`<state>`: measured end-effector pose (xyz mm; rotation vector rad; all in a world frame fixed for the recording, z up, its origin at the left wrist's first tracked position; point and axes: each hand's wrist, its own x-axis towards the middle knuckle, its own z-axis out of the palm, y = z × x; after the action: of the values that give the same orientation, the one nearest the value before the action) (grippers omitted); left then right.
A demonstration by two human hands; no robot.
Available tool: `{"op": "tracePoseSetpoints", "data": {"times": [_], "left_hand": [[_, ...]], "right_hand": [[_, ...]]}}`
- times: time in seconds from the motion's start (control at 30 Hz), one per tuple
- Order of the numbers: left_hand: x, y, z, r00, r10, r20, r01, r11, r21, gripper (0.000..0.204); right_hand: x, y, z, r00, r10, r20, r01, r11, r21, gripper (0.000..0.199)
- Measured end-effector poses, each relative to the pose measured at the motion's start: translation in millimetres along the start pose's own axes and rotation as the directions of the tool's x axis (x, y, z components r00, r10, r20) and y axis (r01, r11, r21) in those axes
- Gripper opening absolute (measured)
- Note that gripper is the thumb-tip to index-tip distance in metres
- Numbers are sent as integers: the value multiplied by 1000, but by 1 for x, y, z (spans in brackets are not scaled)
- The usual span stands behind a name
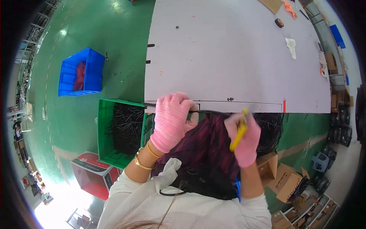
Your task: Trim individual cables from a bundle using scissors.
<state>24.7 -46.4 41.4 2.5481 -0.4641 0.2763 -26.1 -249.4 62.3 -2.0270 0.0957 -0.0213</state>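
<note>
My left hand (169,121), in a pink knit glove, is closed around a black cable (212,112) at the near edge of the white table (232,65). The cable runs along that edge, sticking out to the left of my fist and stretching right toward my other hand. In my gloved right hand (248,144) is a yellow utility knife (238,138), tilted with its upper end close to the cable. Motion smears this hand, so I cannot tell whether the blade touches the cable. A black line with end marks is drawn on the tabletop just beyond the cable.
A green crate (102,131) of short black pieces stands left of my left hand. Coiled black cable (270,131) hangs beyond my right hand. A blue crate (93,70) sits on the floor. A tape roll (279,23) lies at the table's far right; cardboard boxes (288,182) stand lower right.
</note>
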Motion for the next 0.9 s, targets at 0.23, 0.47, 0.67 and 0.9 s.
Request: {"op": "tracePoseSetpoints", "data": {"times": [0.23, 0.47, 0.67, 0.9], "left_hand": [[1, 11, -11, 997, 53, 53, -43, 984, -173, 20], [-4, 16, -15, 999, 36, 41, -29, 989, -147, 19], [-8, 19, -15, 998, 39, 43, -33, 991, -127, 11], [-12, 20, -14, 999, 34, 25, -31, 994, -101, 12]], "right_hand": [[-85, 23, 35, 875, 348, 336, -433, 873, 223, 8], [-91, 40, 53, 786, 416, 457, -585, 738, 336, 24], [-91, 31, 58, 816, 364, 449, -529, 782, 329, 31], [-87, 29, 53, 699, 425, 575, -691, 608, 390, 21]]}}
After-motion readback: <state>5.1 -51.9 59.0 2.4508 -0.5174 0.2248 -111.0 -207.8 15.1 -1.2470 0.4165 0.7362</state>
